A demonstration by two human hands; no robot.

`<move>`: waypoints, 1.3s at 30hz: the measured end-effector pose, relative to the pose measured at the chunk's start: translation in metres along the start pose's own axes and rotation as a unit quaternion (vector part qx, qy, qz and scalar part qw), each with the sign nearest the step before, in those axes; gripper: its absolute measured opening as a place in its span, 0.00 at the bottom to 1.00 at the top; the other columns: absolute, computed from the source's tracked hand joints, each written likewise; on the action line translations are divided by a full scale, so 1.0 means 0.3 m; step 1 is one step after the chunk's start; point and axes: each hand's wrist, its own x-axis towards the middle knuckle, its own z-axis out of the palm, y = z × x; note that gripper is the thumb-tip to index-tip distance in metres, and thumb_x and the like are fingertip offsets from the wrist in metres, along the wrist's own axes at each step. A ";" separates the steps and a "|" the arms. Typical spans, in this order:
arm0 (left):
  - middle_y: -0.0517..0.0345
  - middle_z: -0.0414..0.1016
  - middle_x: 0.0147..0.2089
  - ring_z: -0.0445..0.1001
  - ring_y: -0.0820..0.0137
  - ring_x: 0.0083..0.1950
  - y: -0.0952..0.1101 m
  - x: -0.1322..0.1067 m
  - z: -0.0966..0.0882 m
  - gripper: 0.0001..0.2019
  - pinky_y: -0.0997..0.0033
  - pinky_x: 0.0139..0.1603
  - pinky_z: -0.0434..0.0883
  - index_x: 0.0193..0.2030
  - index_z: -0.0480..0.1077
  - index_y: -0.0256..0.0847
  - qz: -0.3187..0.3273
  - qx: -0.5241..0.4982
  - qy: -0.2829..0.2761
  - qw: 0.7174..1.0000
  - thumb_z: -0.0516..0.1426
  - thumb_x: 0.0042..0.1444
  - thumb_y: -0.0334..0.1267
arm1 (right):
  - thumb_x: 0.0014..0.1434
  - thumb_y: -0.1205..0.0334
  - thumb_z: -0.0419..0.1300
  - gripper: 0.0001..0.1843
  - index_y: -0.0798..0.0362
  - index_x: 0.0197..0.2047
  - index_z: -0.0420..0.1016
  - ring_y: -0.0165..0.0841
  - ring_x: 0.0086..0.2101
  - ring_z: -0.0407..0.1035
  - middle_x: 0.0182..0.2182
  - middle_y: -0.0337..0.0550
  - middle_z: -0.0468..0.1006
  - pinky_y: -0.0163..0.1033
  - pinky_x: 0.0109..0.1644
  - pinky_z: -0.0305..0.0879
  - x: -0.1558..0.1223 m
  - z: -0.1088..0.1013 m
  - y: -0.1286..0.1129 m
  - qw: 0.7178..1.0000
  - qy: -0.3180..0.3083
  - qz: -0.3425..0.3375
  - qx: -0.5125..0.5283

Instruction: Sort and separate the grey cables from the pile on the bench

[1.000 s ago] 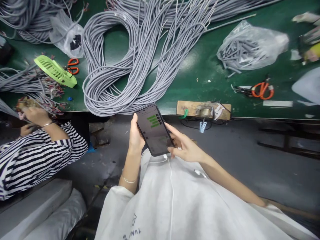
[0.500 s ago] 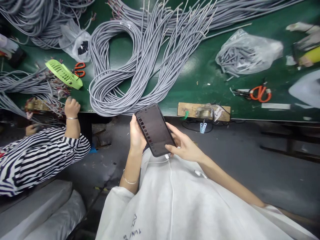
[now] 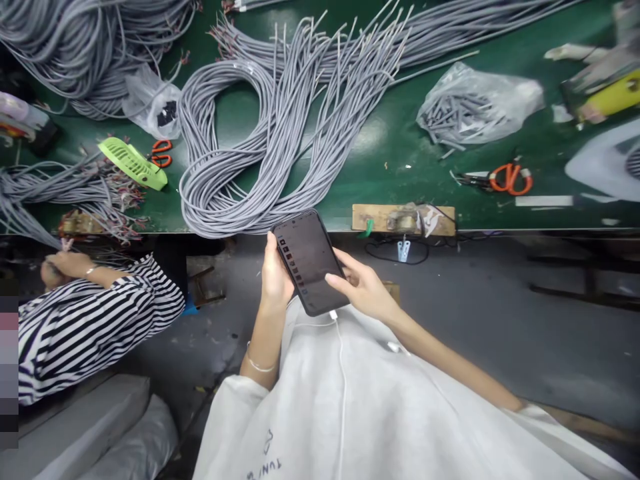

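My left hand point(image 3: 277, 277) is closed around the left side of a dark phone point(image 3: 311, 267), with my thumb up along its edge. The phone is in front of my tummy, close to the edge of the green table point(image 3: 385, 153), and it leans a bit to one side. My right hand point(image 3: 367, 290) is at the other side of the phone. Its thumb is over the screen and its fingers go by the right edge, but I cannot tell if they squeeze it or just touch it. A row of little pictures runs down the screen. A white cord point(image 3: 343, 380) hangs from the bottom of the phone, over my white shirt point(image 3: 300, 413). Just past the phone, a big loop of grey cables point(image 3: 200, 183) lies on the table. To the right are a wooden block point(image 3: 379, 217), scissors point(image 3: 510, 179) with orange handles, and a clear bag point(image 3: 520, 97) with grey bits inside. On my left sits a person in a stripy top point(image 3: 100, 327).
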 end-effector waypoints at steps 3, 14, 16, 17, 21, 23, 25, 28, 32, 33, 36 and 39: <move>0.53 0.80 0.44 0.75 0.62 0.53 0.004 0.006 -0.002 0.22 0.62 0.56 0.70 0.50 0.73 0.40 -0.006 0.004 -0.011 1.000 0.45 0.65 0.50 | 0.55 0.45 0.60 0.40 0.56 0.66 0.58 0.40 0.44 0.73 0.44 0.48 0.78 0.46 0.49 0.72 -0.011 -0.006 0.000 0.999 -0.015 -0.013 0.025; 0.55 0.79 0.50 0.72 0.65 0.57 -0.002 -0.006 -0.003 0.19 0.68 0.59 0.67 0.52 0.72 0.42 0.053 0.023 -0.011 0.998 0.47 0.65 0.48 | 0.52 0.55 0.62 0.41 0.57 0.66 0.55 0.42 0.54 0.67 0.56 0.51 0.70 0.47 0.59 0.65 -0.036 0.026 -0.003 0.997 0.018 -0.070 -0.003; 0.55 0.79 0.49 0.72 0.65 0.57 -0.004 -0.009 -0.002 0.20 0.67 0.59 0.68 0.53 0.72 0.42 0.054 0.022 -0.019 0.998 0.46 0.65 0.47 | 0.51 0.55 0.62 0.41 0.57 0.65 0.57 0.43 0.53 0.67 0.55 0.50 0.71 0.47 0.59 0.65 -0.037 0.033 -0.003 0.996 0.034 -0.077 -0.022; 0.55 0.79 0.49 0.72 0.65 0.57 -0.004 -0.012 0.001 0.20 0.67 0.59 0.68 0.53 0.72 0.41 0.054 0.022 -0.021 0.998 0.45 0.65 0.47 | 0.51 0.55 0.63 0.40 0.57 0.65 0.57 0.43 0.53 0.68 0.55 0.50 0.71 0.47 0.58 0.66 -0.036 0.038 -0.003 0.995 0.044 -0.079 -0.031; 0.55 0.80 0.47 0.73 0.67 0.57 -0.003 -0.023 0.011 0.21 0.69 0.60 0.66 0.51 0.72 0.39 0.061 0.028 -0.022 0.998 0.43 0.67 0.45 | 0.49 0.53 0.64 0.39 0.57 0.62 0.61 0.44 0.50 0.70 0.53 0.51 0.73 0.48 0.56 0.68 -0.032 0.061 -0.003 0.990 0.098 -0.079 -0.065; 0.55 0.80 0.46 0.73 0.68 0.56 -0.002 -0.027 0.012 0.21 0.71 0.60 0.65 0.50 0.73 0.39 0.069 0.031 -0.023 0.997 0.43 0.67 0.45 | 0.49 0.53 0.64 0.38 0.57 0.61 0.62 0.44 0.50 0.70 0.52 0.51 0.73 0.48 0.55 0.68 -0.030 0.069 0.000 0.987 0.120 -0.078 -0.071; 0.55 0.80 0.46 0.74 0.69 0.55 -0.002 -0.029 0.010 0.21 0.72 0.60 0.65 0.50 0.73 0.39 0.071 0.037 -0.022 0.997 0.43 0.67 0.45 | 0.49 0.52 0.65 0.38 0.57 0.61 0.62 0.44 0.50 0.70 0.53 0.52 0.73 0.48 0.55 0.67 -0.027 0.073 0.006 0.988 0.119 -0.081 -0.057; 0.54 0.80 0.47 0.74 0.68 0.54 -0.003 -0.028 0.004 0.20 0.72 0.59 0.66 0.50 0.73 0.39 0.070 0.049 -0.015 0.996 0.44 0.66 0.44 | 0.53 0.46 0.62 0.37 0.55 0.61 0.61 0.42 0.53 0.68 0.54 0.51 0.71 0.46 0.58 0.66 -0.023 0.074 0.013 0.991 0.094 -0.095 -0.006; 0.54 0.79 0.48 0.76 0.69 0.51 -0.008 -0.027 -0.001 0.20 0.72 0.59 0.65 0.51 0.73 0.39 0.082 0.058 -0.020 0.995 0.43 0.66 0.43 | 0.59 0.39 0.54 0.36 0.53 0.63 0.60 0.41 0.54 0.66 0.57 0.50 0.69 0.46 0.60 0.63 -0.017 0.078 0.011 0.989 0.097 -0.105 0.041; 0.54 0.79 0.47 0.76 0.69 0.51 -0.010 -0.028 -0.001 0.20 0.72 0.59 0.65 0.50 0.73 0.39 0.084 0.059 -0.026 0.994 0.43 0.66 0.43 | 0.59 0.38 0.53 0.37 0.53 0.63 0.59 0.41 0.53 0.67 0.57 0.50 0.69 0.46 0.59 0.64 -0.016 0.080 0.009 0.989 0.101 -0.102 0.047; 0.54 0.79 0.47 0.76 0.69 0.49 -0.017 -0.031 -0.003 0.20 0.72 0.59 0.65 0.49 0.73 0.39 0.091 0.063 -0.041 0.993 0.43 0.65 0.42 | 0.59 0.35 0.51 0.39 0.53 0.63 0.60 0.43 0.52 0.68 0.57 0.50 0.69 0.47 0.56 0.67 -0.015 0.082 0.003 0.986 0.130 -0.097 0.042; 0.53 0.79 0.46 0.75 0.67 0.51 -0.026 -0.034 -0.010 0.18 0.70 0.58 0.66 0.49 0.73 0.39 0.107 0.059 -0.036 0.992 0.46 0.62 0.43 | 0.58 0.34 0.51 0.38 0.53 0.60 0.64 0.46 0.55 0.64 0.57 0.49 0.69 0.48 0.55 0.67 -0.014 0.081 0.000 0.978 0.179 -0.109 0.022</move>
